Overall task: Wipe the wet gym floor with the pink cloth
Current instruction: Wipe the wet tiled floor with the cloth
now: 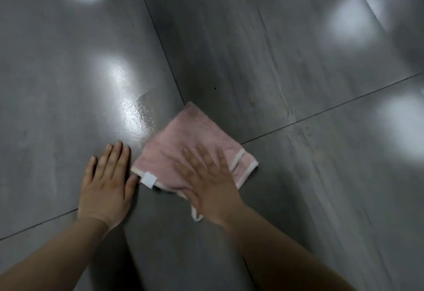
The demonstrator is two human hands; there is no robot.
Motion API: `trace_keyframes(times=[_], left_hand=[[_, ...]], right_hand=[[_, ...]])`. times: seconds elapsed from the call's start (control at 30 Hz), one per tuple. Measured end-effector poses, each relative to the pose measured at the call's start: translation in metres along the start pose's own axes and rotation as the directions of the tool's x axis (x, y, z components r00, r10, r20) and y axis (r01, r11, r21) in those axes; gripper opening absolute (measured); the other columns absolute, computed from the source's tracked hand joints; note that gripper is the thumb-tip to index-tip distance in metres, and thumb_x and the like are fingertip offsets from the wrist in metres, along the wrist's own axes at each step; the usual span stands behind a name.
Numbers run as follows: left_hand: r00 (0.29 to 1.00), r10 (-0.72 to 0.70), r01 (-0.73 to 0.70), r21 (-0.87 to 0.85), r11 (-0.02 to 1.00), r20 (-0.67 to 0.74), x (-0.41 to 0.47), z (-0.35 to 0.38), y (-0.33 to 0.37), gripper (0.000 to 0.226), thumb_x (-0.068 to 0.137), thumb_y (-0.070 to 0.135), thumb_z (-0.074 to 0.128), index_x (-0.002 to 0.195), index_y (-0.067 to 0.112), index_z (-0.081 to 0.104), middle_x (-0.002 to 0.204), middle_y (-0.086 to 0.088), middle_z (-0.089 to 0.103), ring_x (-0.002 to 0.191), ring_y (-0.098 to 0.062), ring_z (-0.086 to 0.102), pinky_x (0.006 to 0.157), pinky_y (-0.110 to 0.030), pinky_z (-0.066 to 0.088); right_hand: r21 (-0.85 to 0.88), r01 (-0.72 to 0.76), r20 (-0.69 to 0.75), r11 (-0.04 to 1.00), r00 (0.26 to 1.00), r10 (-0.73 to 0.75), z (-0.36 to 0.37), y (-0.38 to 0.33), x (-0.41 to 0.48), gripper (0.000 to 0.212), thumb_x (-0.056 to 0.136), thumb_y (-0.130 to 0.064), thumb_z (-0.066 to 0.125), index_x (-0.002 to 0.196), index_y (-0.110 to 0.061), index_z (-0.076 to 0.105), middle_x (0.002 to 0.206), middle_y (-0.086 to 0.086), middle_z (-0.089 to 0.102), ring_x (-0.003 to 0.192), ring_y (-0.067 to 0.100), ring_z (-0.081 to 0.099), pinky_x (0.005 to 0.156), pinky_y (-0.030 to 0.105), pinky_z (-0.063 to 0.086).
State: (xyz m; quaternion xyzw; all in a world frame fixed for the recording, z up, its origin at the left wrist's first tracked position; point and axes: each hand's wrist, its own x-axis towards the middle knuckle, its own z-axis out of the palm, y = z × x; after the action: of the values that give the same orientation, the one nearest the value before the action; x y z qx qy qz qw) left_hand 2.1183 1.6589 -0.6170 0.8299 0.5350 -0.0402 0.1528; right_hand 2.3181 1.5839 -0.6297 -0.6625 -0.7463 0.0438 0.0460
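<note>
A folded pink cloth (pixel 190 139) with white trim and a white tag lies flat on the dark grey tiled floor (pixel 286 187). My right hand (pixel 211 185) presses flat on the cloth's near right part, fingers spread and blurred by motion. My left hand (pixel 107 180) rests palm down on the floor just left of the cloth, fingers together, its thumb close to the white tag. A wet patch (pixel 140 111) with small droplets glistens on the tile just beyond my left hand, touching the cloth's left edge.
Dark grout lines (pixel 321 111) cross the floor and meet under the cloth's far corner. Bright reflections of ceiling lights (pixel 351 20) lie on the tiles at left, top and right. Nothing else stands on the floor in view.
</note>
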Motion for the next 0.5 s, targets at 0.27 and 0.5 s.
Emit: trace_keyframes(times=[0.27, 0.5], left_hand=[[0.997, 0.033, -0.036, -0.044, 0.998, -0.074, 0.0, 0.002, -0.002, 0.078, 0.077, 0.053, 0.015, 0.14, 0.007, 0.017, 0.146, 0.001, 0.009, 0.137, -0.011, 0.003, 0.094, -0.002, -0.03], [0.989, -0.034, 0.051, -0.118, 0.992, 0.142, 0.008, -0.013, 0.003, 0.062, 0.09, 0.019, 0.047, 0.142, 0.01, 0.014, 0.154, -0.01, 0.008, 0.144, -0.024, 0.002, 0.116, -0.038, -0.001]], right_hand=[[-0.022, -0.847, 0.055, 0.53, 0.529, 0.847, -0.029, 0.103, -0.109, 0.077, 0.081, -0.052, 0.002, 0.145, -0.014, 0.02, 0.151, 0.021, 0.023, 0.138, 0.045, 0.02, 0.109, 0.061, 0.013], [-0.038, -0.014, 0.064, 0.999, 0.998, 0.017, -0.006, -0.018, -0.095, 0.055, 0.081, -0.047, 0.035, 0.131, -0.026, 0.041, 0.142, -0.003, 0.043, 0.136, 0.026, 0.02, 0.113, 0.043, 0.002]])
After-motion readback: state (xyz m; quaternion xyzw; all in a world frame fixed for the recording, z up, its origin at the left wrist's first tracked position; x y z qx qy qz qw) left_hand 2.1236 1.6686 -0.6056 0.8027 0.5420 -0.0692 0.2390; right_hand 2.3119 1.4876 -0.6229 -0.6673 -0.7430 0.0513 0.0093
